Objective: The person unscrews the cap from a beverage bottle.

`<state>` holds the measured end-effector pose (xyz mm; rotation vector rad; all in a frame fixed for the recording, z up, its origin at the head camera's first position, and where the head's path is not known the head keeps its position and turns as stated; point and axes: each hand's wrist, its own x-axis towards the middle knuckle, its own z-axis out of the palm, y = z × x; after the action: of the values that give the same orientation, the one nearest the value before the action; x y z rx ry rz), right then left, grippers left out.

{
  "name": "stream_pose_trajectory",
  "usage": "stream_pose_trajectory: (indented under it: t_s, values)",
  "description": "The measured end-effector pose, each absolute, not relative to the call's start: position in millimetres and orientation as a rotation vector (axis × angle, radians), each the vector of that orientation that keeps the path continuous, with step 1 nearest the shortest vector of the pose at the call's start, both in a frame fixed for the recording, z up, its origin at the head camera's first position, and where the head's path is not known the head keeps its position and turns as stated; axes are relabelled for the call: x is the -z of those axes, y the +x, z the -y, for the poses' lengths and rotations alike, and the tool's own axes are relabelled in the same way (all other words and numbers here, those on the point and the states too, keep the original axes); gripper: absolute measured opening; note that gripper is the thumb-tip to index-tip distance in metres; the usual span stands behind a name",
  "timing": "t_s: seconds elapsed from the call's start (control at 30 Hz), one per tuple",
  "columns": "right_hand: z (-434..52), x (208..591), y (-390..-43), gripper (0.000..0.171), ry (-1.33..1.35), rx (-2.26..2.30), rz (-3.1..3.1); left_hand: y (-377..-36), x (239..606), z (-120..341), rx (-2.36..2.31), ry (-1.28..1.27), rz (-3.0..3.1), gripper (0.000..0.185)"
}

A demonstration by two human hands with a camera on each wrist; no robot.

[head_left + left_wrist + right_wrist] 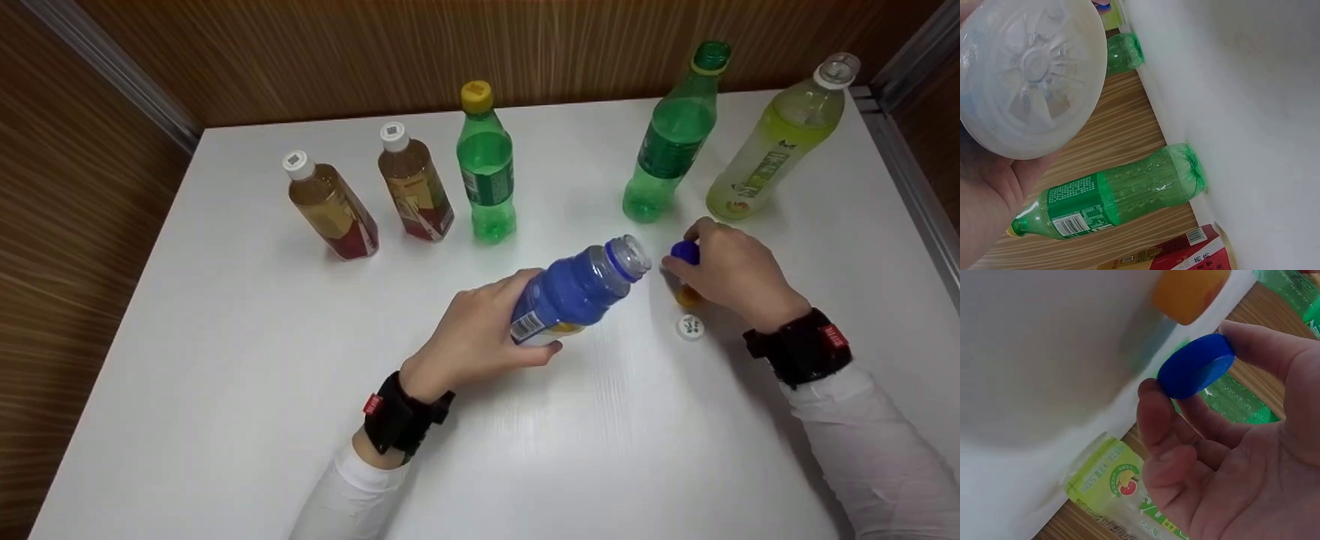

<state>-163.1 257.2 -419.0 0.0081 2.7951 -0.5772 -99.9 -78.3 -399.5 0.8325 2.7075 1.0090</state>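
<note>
My left hand [480,330] grips a bottle with a blue label [570,289], tilted so that its uncapped mouth points up and to the right. In the left wrist view the round ribbed base [1033,67] of this bottle faces the camera. Between thumb and fingers my right hand [739,266] pinches a blue cap [1196,365], a short way right of the bottle's mouth. Beneath that hand an orange cap [686,296] lies on the table, partly hidden. Just nearer lies a white cap [690,327] with a printed pattern on top.
Along the back of the white table [247,390] stand two brown drink bottles [334,210] [416,184] with white caps and a green bottle [487,169] with a yellow cap. Farther right are an uncapped green bottle [670,139] and an uncapped yellow-green bottle [780,142]. Wood-patterned panels [337,52] stand behind.
</note>
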Motion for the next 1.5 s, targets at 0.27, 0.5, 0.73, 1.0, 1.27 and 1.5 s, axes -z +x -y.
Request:
stream_pose_trajectory:
  t_s: [0.27, 0.5, 0.73, 1.0, 1.27, 1.5]
  values:
    - [-257.0, 423.2, -165.2, 0.062, 0.011, 0.541, -2.793, -99.9, 398.2, 78.1, -1.013, 0.827, -2.701, 0.079]
    - [-257.5, 426.1, -165.4, 0.06, -0.01, 0.524, -2.805, -100.4, 399.1, 78.6, -1.011, 0.818, -2.69, 0.079]
    - [-258.2, 429.3, -165.6, 0.059, -0.04, 0.499, -2.83, -100.1, 400.2, 78.3, -1.009, 0.825, -2.696, 0.079]
    - [-258.4, 431.4, -164.0, 0.062, -0.052, 0.452, -2.858, -100.3, 399.2, 77.6, -1.012, 0.798, -2.678, 0.08]
    - [-255.9, 409.8, -155.8, 0.07, -0.036, 0.612, -2.942, -100.1, 400.6, 76.8, -1.048, 0.776, -2.681, 0.079]
    - [-242.6, 382.2, -137.7, 0.069, -0.082, 0.928, -2.963, -100.0, 402.4, 76.0, -1.054, 0.77, -2.743, 0.079]
